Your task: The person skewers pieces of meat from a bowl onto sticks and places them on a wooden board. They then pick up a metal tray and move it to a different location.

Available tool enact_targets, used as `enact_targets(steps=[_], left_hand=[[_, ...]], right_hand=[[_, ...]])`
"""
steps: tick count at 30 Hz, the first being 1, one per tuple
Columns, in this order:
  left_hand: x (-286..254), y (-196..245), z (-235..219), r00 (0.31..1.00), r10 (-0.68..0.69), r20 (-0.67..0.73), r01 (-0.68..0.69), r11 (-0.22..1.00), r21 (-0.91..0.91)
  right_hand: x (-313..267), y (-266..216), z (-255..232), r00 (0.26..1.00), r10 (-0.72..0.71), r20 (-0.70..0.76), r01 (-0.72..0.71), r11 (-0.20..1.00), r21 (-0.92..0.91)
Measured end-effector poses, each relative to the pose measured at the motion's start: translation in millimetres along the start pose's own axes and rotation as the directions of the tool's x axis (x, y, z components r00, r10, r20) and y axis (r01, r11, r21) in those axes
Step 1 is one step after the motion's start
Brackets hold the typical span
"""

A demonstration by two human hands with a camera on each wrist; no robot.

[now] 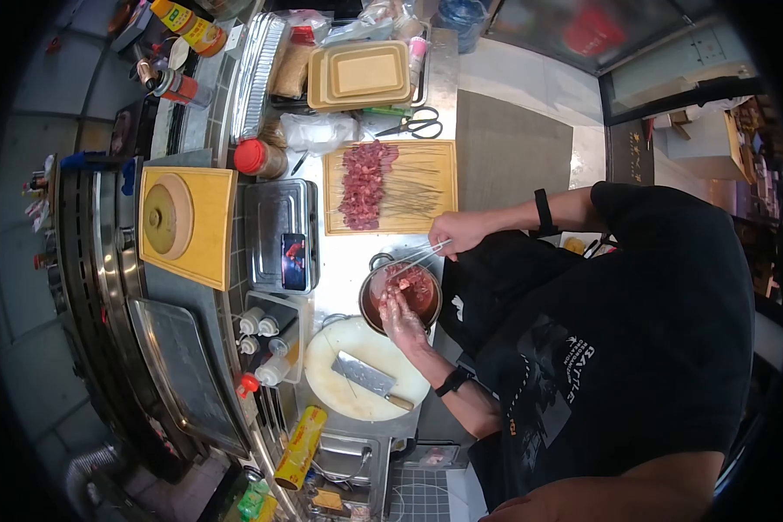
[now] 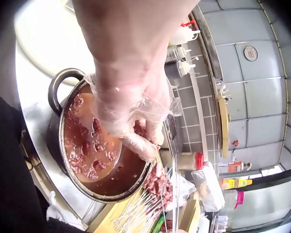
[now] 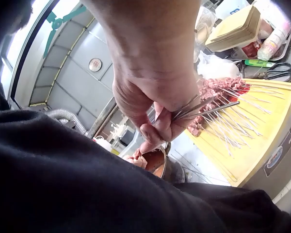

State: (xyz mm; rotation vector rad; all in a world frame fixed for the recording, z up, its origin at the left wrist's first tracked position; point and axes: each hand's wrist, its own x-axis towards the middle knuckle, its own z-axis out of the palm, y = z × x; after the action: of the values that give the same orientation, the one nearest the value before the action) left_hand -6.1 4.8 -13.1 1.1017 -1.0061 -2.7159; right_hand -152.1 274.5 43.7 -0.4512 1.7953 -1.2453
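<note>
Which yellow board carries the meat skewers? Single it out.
The yellow board right beside the black-handled scissors. Meat skewers lie on it; the other yellow board bears a round, knobbed lid instead.

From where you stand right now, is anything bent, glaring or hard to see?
Head view: black corners, and the steel trim bows like a barrel. Left wrist view: the round board washes out nearly white; wet meat glints. Right wrist view: the dark clothing shows little detail.
</note>
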Motion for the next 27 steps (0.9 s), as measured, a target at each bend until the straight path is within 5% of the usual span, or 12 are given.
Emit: enact_targets(steps=[14, 27], left_hand=[[-1, -4, -22, 0.999, -0.019, 0.04, 0.019, 1.0, 0.002], [-2, -15, -26, 0.981, -0.18, 0.076, 0.181, 0.984, -0.002]], right_hand=[[3, 7, -2, 0.996, -0.018, 0.088, 0.02, 1.0, -0.022], [9, 6, 9, 0.988, -0.042, 0.146, 0.043, 0.999, -0.002]])
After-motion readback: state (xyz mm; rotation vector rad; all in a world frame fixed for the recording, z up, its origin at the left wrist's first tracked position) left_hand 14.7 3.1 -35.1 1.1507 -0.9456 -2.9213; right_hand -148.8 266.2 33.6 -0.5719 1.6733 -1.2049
